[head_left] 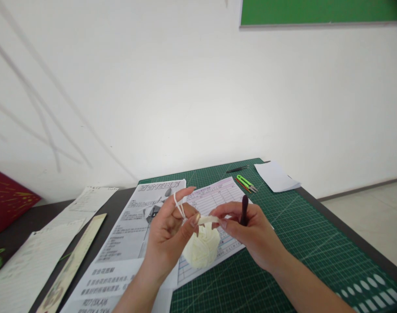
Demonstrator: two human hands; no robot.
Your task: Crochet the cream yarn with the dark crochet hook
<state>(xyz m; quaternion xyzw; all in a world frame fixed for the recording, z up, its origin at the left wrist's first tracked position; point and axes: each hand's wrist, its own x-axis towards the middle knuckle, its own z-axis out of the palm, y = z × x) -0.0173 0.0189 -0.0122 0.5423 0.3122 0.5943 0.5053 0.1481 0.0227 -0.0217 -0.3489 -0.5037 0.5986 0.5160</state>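
A narrow cream crocheted strip (pixel 207 220) is stretched between my two hands. My left hand (pixel 172 226) pinches its left end between thumb and fingers, and white yarn (pixel 179 206) loops over the raised index finger. Thumb and fingertips of my right hand (pixel 242 221) are closed on the strip's right end. That hand also holds a crochet hook (pixel 244 208), its dark handle pointing up between the fingers and its tip hidden. Just below the strip, a ball of cream yarn (pixel 201 248) rests on the printed sheet, partly covered by my left hand.
A green cutting mat (pixel 283 252) covers much of the dark table. Printed sheets (pixel 120 243) lie at left, beside a ruler (pixel 74 265). Green thread snips (pixel 246 182), a thin black tool (pixel 237 169) and white paper (pixel 276 176) are at the back, before the wall.
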